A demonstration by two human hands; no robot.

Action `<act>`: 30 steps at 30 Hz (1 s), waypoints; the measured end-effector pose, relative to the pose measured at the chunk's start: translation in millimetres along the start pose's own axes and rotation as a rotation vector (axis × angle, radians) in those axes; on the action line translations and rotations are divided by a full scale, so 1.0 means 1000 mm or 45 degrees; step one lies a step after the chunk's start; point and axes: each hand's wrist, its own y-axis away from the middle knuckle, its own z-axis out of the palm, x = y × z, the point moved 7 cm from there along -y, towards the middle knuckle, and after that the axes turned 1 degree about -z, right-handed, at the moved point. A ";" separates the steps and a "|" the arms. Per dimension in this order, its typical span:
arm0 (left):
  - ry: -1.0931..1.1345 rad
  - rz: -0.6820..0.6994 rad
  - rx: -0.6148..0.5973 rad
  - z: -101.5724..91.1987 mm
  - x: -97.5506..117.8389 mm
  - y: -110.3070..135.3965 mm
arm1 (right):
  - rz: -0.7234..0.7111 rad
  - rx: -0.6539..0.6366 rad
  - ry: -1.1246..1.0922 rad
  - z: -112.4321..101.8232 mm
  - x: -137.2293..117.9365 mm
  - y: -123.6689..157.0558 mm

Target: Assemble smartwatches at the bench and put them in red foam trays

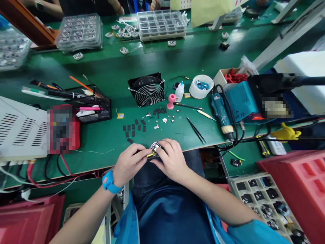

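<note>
At the front edge of the bench, both hands hold a small silver-framed electronic device [154,146]. A yellow piece [150,155], which looks like a small battery, shows at its lower left. My left hand [130,162], with a blue band at the wrist, pinches the left side by the yellow piece. The fingers of my right hand [173,160] press on the silver frame from the right. Part of the device is hidden by my fingers. Several black rectangular pads [133,127] lie just beyond my hands, near small loose parts [164,120].
A fan [147,90] stands at the back, beside a dropper bottle [179,92] and a white tub [201,86]. Tweezers [196,130] and an electric screwdriver [221,112] lie right. A red meter [64,128] stands left. Across the bench are compartment trays [161,25] and other people's arms.
</note>
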 end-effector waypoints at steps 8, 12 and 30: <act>0.040 0.033 -0.031 -0.004 -0.005 0.004 | -0.064 -0.002 -0.037 -0.005 0.004 -0.002; 0.091 0.104 -0.013 0.000 0.002 0.005 | -0.085 -0.031 -0.092 -0.009 0.000 -0.001; 0.037 0.288 -0.036 0.012 0.003 0.006 | -0.103 0.188 -0.159 -0.009 -0.008 0.000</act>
